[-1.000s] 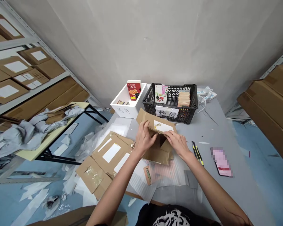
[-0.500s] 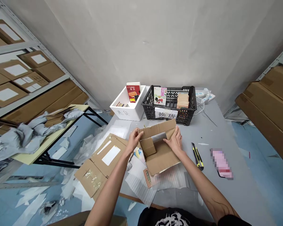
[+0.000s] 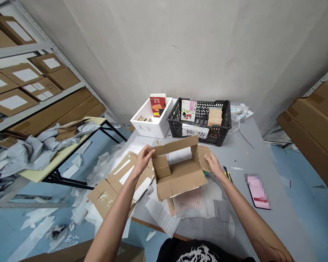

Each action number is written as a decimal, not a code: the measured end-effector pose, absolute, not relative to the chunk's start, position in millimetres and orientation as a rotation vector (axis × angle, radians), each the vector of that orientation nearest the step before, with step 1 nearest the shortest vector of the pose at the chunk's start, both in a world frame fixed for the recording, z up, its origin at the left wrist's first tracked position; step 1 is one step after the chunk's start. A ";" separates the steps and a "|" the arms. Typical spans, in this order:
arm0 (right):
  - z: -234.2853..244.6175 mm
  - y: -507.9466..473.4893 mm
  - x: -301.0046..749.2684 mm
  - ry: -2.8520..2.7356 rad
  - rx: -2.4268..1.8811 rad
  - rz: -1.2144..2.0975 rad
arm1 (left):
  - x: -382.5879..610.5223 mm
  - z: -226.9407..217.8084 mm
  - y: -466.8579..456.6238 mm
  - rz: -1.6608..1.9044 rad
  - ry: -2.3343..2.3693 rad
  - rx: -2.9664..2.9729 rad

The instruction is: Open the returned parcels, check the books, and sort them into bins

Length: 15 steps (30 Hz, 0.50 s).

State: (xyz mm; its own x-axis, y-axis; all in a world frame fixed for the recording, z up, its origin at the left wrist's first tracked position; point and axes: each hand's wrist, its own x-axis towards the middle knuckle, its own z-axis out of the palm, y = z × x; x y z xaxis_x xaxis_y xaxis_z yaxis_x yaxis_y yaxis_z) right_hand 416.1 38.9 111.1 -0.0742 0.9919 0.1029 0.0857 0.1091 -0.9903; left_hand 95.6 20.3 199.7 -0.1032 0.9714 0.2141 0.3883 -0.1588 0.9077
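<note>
The step in hand looks like opening out a cardboard box (image 3: 180, 176). The box is between the two hands, in front of the person's chest and just above the desk (image 3: 276, 218). Its flaps are spread and its long front panel tips down toward the person.

The left hand (image 3: 143, 156) pinches the upper left corner of the back wall, thumb toward the person and fingers behind. The right hand (image 3: 214, 165) is closed on the right side flap. As far as the view shows, nothing lies inside the box.

Thin foam sheets (image 3: 191, 203) and a printed card lie right under the box. Flattened cartons (image 3: 120, 182) with white labels are piled just left of the left hand. A utility knife (image 3: 227, 174) lies beside the right wrist, partly hidden by it, and a phone (image 3: 258, 191) is further out to the right. Beyond both hands stand a white tub (image 3: 150, 125) and a black basket (image 3: 225, 125), both holding books.

Both hands are taken up with the box. By my judgement, any next move calls for one hand to let go first while the other takes the floppy cardboard alone, or for the box to be set down on the foam.
</note>
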 end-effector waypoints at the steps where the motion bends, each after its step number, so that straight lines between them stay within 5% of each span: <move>1: 114.1 32.5 417.3 -1.396 -1.144 1.095 | 92.4 204.6 18.6 1.248 1.516 1.598; 7: 84.1 -19.3 429.6 -1.617 -1.165 1.067 | 85.3 206.2 -12.5 0.990 1.371 1.928; 15: -0.5 -82.1 475.4 -1.437 -1.263 1.368 | 117.1 93.9 -96.3 0.484 1.336 2.061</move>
